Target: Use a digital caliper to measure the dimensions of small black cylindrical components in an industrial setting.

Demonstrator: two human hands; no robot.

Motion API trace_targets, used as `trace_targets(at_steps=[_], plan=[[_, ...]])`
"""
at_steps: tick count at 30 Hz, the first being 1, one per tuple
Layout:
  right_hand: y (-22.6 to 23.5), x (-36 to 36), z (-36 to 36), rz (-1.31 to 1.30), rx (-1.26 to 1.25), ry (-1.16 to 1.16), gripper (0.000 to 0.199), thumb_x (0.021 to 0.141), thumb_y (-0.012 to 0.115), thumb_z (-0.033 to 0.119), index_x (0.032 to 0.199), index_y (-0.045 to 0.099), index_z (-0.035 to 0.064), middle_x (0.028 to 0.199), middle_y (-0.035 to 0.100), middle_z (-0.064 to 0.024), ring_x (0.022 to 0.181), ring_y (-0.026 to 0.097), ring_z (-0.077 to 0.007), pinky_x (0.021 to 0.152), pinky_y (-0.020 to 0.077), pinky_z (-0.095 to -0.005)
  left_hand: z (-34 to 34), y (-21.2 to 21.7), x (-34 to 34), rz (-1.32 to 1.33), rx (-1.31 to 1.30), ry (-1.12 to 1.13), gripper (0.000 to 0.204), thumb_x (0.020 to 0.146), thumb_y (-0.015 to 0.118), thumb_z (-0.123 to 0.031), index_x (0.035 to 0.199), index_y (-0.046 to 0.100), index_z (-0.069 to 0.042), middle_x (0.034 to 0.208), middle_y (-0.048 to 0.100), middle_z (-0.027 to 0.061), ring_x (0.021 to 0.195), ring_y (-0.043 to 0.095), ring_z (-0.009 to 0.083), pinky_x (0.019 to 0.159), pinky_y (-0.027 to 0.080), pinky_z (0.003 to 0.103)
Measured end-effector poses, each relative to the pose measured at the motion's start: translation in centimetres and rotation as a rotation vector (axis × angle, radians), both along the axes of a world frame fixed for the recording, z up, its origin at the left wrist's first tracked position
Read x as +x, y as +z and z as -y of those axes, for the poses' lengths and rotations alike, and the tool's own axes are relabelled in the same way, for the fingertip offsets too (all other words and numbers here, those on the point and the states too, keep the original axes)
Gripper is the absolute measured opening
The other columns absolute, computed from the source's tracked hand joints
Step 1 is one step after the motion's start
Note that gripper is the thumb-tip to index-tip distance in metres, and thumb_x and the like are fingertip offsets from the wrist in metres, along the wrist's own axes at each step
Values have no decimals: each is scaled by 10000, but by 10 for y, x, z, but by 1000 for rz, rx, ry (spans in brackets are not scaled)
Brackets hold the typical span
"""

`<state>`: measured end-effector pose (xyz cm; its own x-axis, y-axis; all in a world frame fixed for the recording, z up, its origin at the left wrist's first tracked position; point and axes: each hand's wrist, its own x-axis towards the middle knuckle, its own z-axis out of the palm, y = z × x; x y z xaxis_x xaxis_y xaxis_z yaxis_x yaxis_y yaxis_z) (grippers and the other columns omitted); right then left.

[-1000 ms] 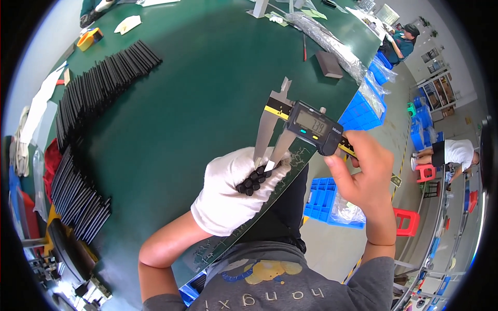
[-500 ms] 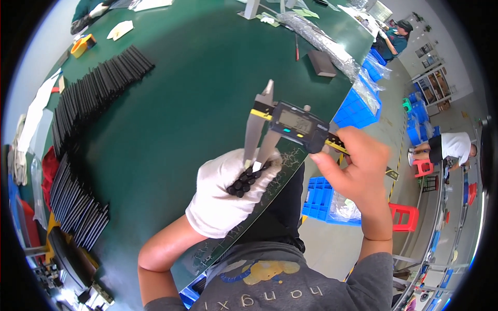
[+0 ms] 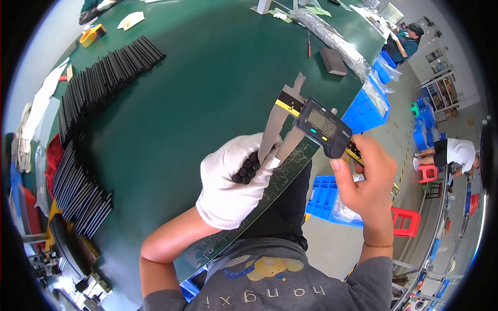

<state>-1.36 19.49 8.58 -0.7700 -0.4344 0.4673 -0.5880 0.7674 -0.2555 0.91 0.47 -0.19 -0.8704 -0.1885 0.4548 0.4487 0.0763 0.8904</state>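
In a white glove, my left hand point(image 3: 225, 181) is closed round a small bundle of black rods point(image 3: 247, 170), their round ends pointing toward me. My bare right hand point(image 3: 369, 179) grips the beam end of a digital caliper point(image 3: 324, 124) with a small screen. The caliper's jaws stand apart, their tips beside the gloved fingers and the bundle. Whether the jaws touch a rod I cannot tell. On the green table point(image 3: 171, 114), many more black rods point(image 3: 104, 78) lie side by side in a curved row, and another group of dark rods point(image 3: 80, 192) lies nearer.
Yellow tape point(image 3: 92, 35) sits at the far left. A dark box point(image 3: 333, 61) and bubble wrap point(image 3: 332, 39) lie at the far right. Blue crates point(image 3: 367, 111) and a red stool point(image 3: 405, 222) stand beyond the table's right edge. Other people are farther off.
The caliper and my right hand have shifted right. Its jaws have moved from over the bundle to its right side. The view has also shifted slightly.
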Motion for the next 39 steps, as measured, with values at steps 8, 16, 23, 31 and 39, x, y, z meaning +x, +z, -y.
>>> trace_targets(at_steps=[8, 16, 23, 31, 39], plan=[[-6, 1, 8, -26, -19, -5, 280, 706, 739, 183, 844, 565, 14, 687, 584, -70, 466, 491, -180, 419, 376, -278, 1, 5, 4, 85, 27, 23, 261, 738, 604, 89, 984, 608, 1, 778, 574, 19, 660, 512, 64, 602, 423, 188], [-5, -2, 11, 24, 17, -45, 295, 687, 764, 229, 791, 568, 35, 623, 555, -68, 464, 491, -204, 422, 378, -293, 3, 5, 4, 72, -8, 9, 282, 721, 584, 94, 984, 595, -6, 766, 551, 11, 634, 482, 60, 581, 409, 186], [-3, -4, 15, 59, -60, -107, 330, 665, 776, 277, 715, 540, 52, 576, 520, -53, 447, 471, -211, 408, 353, -303, 6, 9, 4, 55, -64, -7, 269, 719, 593, 82, 965, 592, -26, 753, 552, 14, 608, 494, 65, 555, 413, 197], [-9, -6, 6, -9, 35, -26, 320, 673, 758, 260, 752, 537, 42, 597, 524, -57, 464, 508, -215, 410, 368, -308, 2, 4, 2, 33, -138, 93, 243, 749, 636, 50, 973, 598, -38, 779, 605, 49, 626, 564, 122, 580, 453, 230], [-2, -2, 10, 12, -2, -6, 315, 677, 743, 169, 865, 552, 3, 697, 586, -95, 535, 558, -236, 463, 426, -292, 1, 0, 0, -7, -108, 72, 318, 731, 642, 52, 1025, 593, -59, 789, 594, 60, 601, 544, 123, 559, 448, 232]])
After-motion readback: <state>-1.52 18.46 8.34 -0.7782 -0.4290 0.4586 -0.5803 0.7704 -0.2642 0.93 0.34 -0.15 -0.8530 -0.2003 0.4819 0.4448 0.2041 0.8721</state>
